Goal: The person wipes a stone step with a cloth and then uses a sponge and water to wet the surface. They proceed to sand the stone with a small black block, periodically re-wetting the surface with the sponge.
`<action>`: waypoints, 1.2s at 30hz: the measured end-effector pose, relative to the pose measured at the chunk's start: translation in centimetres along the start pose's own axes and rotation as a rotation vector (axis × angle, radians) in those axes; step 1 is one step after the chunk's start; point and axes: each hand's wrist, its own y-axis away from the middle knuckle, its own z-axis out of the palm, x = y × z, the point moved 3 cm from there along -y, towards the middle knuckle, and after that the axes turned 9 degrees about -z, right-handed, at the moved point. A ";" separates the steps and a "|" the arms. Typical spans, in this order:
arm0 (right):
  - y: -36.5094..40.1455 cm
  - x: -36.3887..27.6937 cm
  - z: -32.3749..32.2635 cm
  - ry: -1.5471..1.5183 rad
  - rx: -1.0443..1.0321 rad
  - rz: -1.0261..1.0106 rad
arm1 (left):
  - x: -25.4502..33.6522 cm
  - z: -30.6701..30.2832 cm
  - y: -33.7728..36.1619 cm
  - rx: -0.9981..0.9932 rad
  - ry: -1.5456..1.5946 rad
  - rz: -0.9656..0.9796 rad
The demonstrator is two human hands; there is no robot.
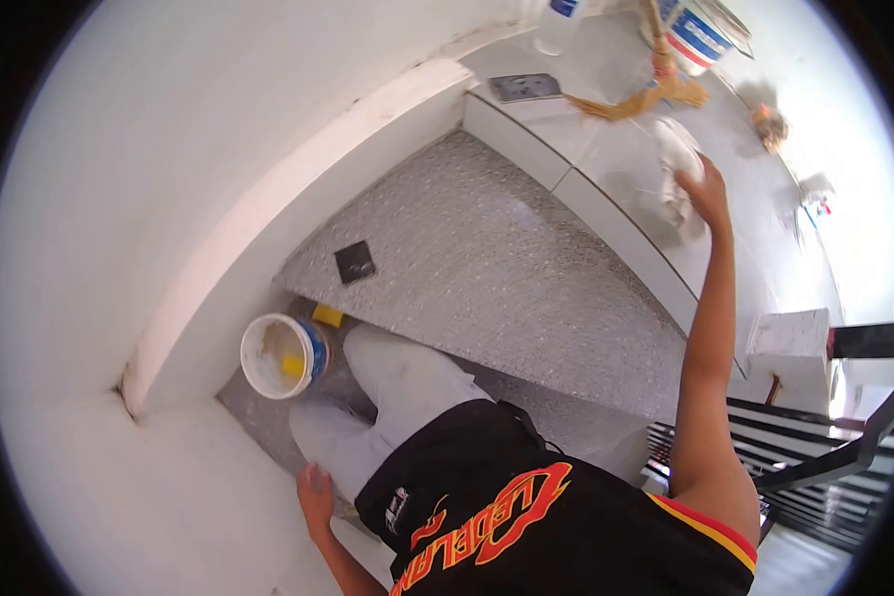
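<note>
My right hand [707,193] reaches out to the upper right and grips a bunched white cloth [677,159] against the grey tiled upper step [616,139]. Down at the lower left, my left hand [315,492] hangs beside my grey-trousered leg, its fingers loosely apart with nothing visible in them. A white bucket [264,356] with a yellow sponge [292,365] inside stands near my knee. Beside it lies another yellow piece [328,315], probably sponge. A small black square pad [355,261] rests on the speckled grey step [487,248].
On the upper step are a phone-like dark slab [524,87], a straw broom [646,99], a clear bottle [556,28] and a labelled bucket [703,38]. Some small debris [769,127] lies along the far edge. A black metal railing [815,467] borders the right, and white walls [169,179] the left.
</note>
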 end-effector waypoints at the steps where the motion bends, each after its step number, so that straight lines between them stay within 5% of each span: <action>1: 0.3 4.8 2.0 0.111 0.004 -0.002 | -0.5 0.7 -0.3 0.077 -0.047 0.068; 3: 0.7 14.0 6.0 0.334 0.013 0.002 | -1.0 1.6 -1.3 0.153 -0.091 0.135; 4: 2.1 12.0 5.7 0.322 -0.226 0.263 | -0.9 2.3 -1.7 0.193 -0.084 0.171; 7: 1.2 8.3 5.3 0.311 -0.269 0.269 | -0.8 4.1 -2.3 0.275 -0.098 0.218; 9: 0.7 2.3 4.9 0.824 -0.080 0.392 | -0.8 4.4 -2.3 0.352 -0.128 0.196; 10: 0.5 -1.8 5.4 0.852 0.193 0.245 | -0.3 4.5 -1.9 0.368 -0.083 0.175; 12: 0.8 -8.2 8.2 0.324 0.387 -0.089 | 0.5 4.4 -1.3 0.395 -0.035 0.122; 14: 3.6 -17.3 14.3 -0.098 0.239 -0.371 | 1.4 4.3 -1.4 0.419 -0.033 0.084; 15: 5.5 -22.0 17.7 -0.250 -0.001 -0.397 | 1.7 4.2 -1.5 0.432 -0.024 0.047; 18: 10.8 -30.5 27.7 -0.289 -0.331 -0.739 | 1.6 4.6 -1.9 0.478 0.025 -0.006; 25: 12.5 -36.5 40.8 -0.026 -0.339 -0.845 | 0.9 4.6 -2.1 0.528 0.166 -0.079; 31: 14.9 -37.5 41.4 0.129 -0.451 -0.844 | 0.8 5.0 -2.3 0.558 0.243 -0.099; 33: 13.0 -38.6 42.9 0.136 -0.354 -0.652 | 1.3 4.6 -2.1 0.541 0.253 -0.122; 36: 14.0 -42.8 45.8 0.151 -0.286 -0.776 | 1.4 4.5 -1.8 0.526 0.276 -0.143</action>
